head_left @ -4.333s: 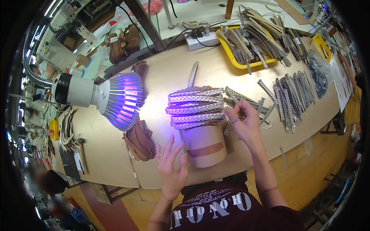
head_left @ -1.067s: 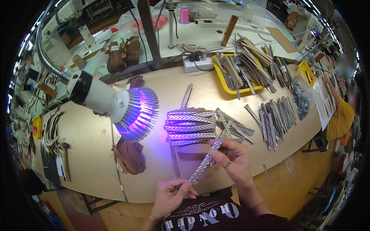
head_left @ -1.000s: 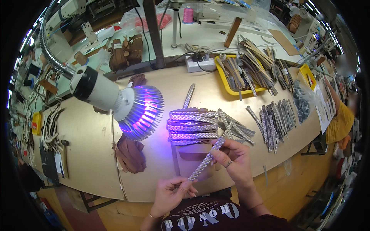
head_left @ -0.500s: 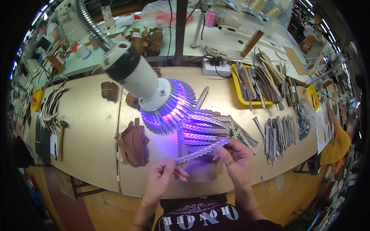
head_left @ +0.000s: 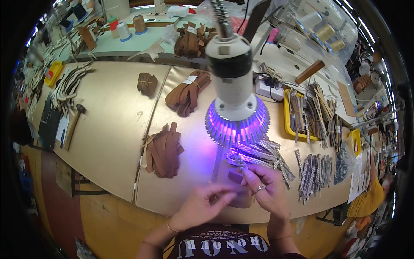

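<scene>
There is one finned lamp (head_left: 237, 123). On its near side: one left hand (head_left: 205, 205), one right hand (head_left: 269, 190), one braided strap (head_left: 239, 161). Left of it: one hammer (head_left: 73, 126), one fanned brown strip pile (head_left: 164, 152), one yellow tray (head_left: 51, 78). Right of it: two yellow trays (head_left: 287, 117) (head_left: 355, 142), one power strip (head_left: 263, 88).

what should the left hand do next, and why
Probably the left hand should take hold of the braided strip to steady it: the right hand pinches it just below the purple-lit lamp in the view, while the left, though blurred, seems to hold nothing.
</scene>
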Tool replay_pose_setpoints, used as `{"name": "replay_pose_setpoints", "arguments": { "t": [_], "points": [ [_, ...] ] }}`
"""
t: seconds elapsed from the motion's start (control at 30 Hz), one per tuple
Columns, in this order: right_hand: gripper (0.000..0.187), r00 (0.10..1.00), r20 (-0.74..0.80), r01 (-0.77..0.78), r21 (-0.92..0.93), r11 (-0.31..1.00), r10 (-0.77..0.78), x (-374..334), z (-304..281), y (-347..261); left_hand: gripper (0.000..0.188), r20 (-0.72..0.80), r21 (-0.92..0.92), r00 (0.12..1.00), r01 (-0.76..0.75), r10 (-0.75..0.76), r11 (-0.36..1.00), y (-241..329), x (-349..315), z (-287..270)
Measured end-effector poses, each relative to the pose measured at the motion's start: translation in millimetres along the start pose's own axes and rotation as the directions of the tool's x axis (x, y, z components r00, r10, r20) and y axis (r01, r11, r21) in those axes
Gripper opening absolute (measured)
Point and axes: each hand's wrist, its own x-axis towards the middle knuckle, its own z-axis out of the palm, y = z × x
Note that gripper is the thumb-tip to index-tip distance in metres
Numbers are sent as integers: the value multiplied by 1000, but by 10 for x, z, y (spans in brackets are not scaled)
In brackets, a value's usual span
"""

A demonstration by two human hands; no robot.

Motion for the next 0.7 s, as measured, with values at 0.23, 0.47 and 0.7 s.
{"name": "replay_pose_setpoints", "arguments": {
  "t": [0.23,0.47,0.7],
  "points": [
    [21,908,21,318,-684,656,-419,21,3,-51,33,-305,-190,936,-240,175,952,-113,348,-109],
    [33,860,30,336,-785,520,-509,-85,-11,-28,33,-211,-334,963,-234,169,913,-147,349,-103],
    [32,829,34,380,-766,518,-559,-57,-1,62,33,-181,-460,977,-186,113,868,-177,327,-122]
  ]
}}
